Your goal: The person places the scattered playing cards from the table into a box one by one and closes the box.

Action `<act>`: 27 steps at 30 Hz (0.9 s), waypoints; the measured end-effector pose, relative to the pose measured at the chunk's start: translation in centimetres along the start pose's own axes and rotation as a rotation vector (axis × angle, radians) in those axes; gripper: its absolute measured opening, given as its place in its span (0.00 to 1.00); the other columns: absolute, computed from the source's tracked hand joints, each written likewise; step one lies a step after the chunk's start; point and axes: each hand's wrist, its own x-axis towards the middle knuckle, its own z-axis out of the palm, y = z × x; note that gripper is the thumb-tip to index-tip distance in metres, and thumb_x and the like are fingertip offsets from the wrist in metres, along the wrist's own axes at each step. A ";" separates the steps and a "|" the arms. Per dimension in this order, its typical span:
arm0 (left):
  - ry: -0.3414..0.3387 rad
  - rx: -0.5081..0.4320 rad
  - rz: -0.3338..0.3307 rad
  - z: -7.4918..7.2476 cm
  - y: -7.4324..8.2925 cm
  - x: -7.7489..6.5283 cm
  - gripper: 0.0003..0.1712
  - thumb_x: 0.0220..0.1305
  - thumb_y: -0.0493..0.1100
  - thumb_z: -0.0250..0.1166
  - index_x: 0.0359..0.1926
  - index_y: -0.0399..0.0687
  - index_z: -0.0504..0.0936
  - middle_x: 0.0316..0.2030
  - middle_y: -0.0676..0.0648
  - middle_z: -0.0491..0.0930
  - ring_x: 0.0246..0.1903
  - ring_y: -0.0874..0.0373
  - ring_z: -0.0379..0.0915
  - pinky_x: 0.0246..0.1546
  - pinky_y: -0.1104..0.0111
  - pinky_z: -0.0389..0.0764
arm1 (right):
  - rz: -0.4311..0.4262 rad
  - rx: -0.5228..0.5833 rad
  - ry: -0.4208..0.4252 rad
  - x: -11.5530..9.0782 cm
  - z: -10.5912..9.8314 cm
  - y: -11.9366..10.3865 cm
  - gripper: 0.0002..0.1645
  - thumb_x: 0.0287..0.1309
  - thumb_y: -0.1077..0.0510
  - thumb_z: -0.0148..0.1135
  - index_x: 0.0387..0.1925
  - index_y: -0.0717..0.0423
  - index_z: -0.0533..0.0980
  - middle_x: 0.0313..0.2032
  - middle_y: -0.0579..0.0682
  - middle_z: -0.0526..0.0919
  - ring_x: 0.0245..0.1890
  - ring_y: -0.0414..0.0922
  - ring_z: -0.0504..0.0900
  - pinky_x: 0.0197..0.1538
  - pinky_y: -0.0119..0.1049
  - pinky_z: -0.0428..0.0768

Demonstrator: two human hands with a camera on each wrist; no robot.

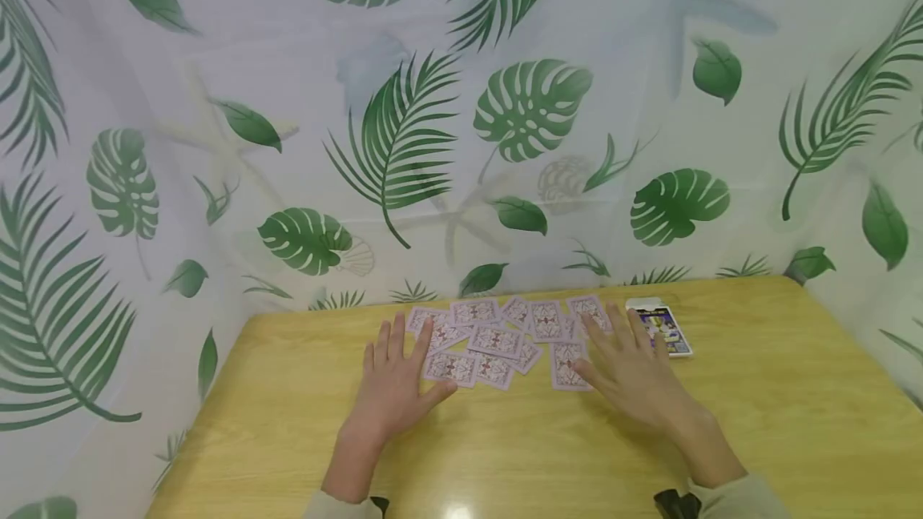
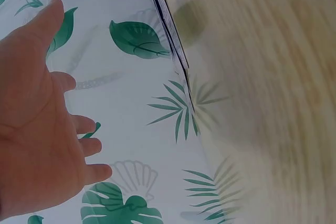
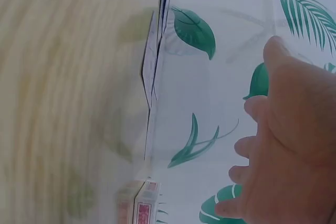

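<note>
Currently: playing cards [image 1: 495,340], backs up, scattered left of the card box [image 1: 671,328], apparently unpacked but not yet stacked; your left hand [image 1: 392,391] and right hand [image 1: 642,385] empty, fingers apart.

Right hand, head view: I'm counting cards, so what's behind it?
Behind the right hand, patterned cards and a printed box show partly around it. Their covered portions, and any card completely hidden there, cannot be seen.

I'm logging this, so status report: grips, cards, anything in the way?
Left grip and right grip raised, fingers spread, holding nothing. Cards scattered backs up, some overlapping. Box right of cards, seemingly out of the way.
</note>
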 end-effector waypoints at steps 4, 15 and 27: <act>-0.013 0.002 -0.025 -0.1 -0.4 -0.3 0.52 0.64 0.69 0.59 0.79 0.51 0.50 0.76 0.31 0.39 0.75 0.32 0.34 0.70 0.37 0.46 | 0.028 0.046 -0.010 -0.3 0.1 0.5 0.44 0.73 0.35 0.44 0.78 0.55 0.50 0.76 0.68 0.37 0.73 0.72 0.36 0.64 0.77 0.39; -0.036 -0.038 -0.028 -0.1 -0.9 -0.1 0.51 0.65 0.68 0.59 0.79 0.50 0.50 0.76 0.30 0.42 0.74 0.31 0.39 0.69 0.37 0.48 | 0.066 0.068 -0.019 0.0 -0.7 2.4 0.45 0.73 0.34 0.42 0.78 0.57 0.48 0.75 0.71 0.39 0.72 0.75 0.38 0.61 0.80 0.42; -0.061 -0.096 -0.070 -0.3 -2.2 -0.1 0.52 0.67 0.63 0.60 0.79 0.48 0.45 0.75 0.30 0.44 0.73 0.31 0.43 0.69 0.38 0.51 | 0.109 0.161 -0.063 0.7 -0.1 6.0 0.49 0.73 0.33 0.41 0.78 0.59 0.42 0.73 0.77 0.37 0.69 0.79 0.37 0.58 0.82 0.44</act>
